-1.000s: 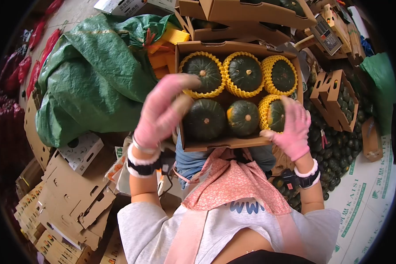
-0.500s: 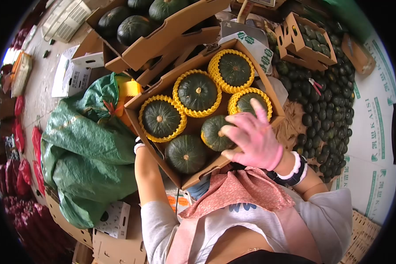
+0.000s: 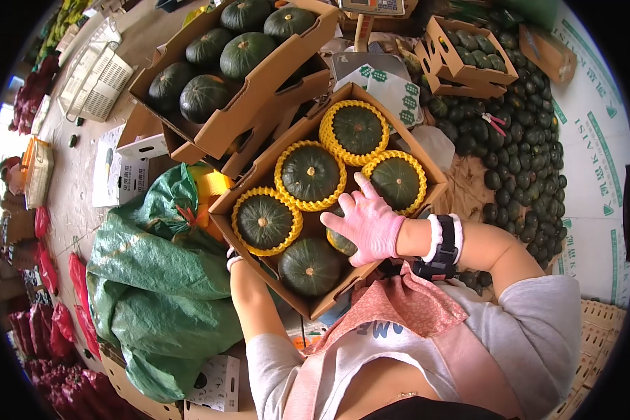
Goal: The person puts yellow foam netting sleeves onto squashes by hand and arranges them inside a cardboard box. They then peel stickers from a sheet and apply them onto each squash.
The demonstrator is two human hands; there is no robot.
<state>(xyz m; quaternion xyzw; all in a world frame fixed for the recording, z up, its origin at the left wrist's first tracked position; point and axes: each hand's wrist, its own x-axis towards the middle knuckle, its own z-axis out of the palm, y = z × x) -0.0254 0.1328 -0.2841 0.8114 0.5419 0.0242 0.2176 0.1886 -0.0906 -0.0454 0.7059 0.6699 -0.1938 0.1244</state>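
In front of me a cardboard box (image 3: 430,173) holds several dark green squashes. Four wear yellow foam nets, among them a netted squash (image 3: 397,182) at the right. My right hand (image 3: 368,222), in a pink glove, lies over a squash (image 3: 337,236) at the near side, hiding most of it. Its fingers are spread, with one fingertip by the edge of the right netted squash. A bare squash (image 3: 309,268) sits in the near corner. My left hand is mostly hidden behind the box's left side; only its wrist (image 3: 234,260) shows, so its fingers cannot be seen.
Another box of squashes (image 3: 248,54) is stacked at the upper left. A green sack (image 3: 161,280) lies at the left. A scale (image 3: 371,66) stands behind the box. Many small squashes (image 3: 521,175) cover the floor at right, with pink-handled clippers (image 3: 495,123) on them.
My right hand has come down and left from above the right netted squash onto the bare squash, now largely covered. The view has shifted, showing more of the upper-left box.
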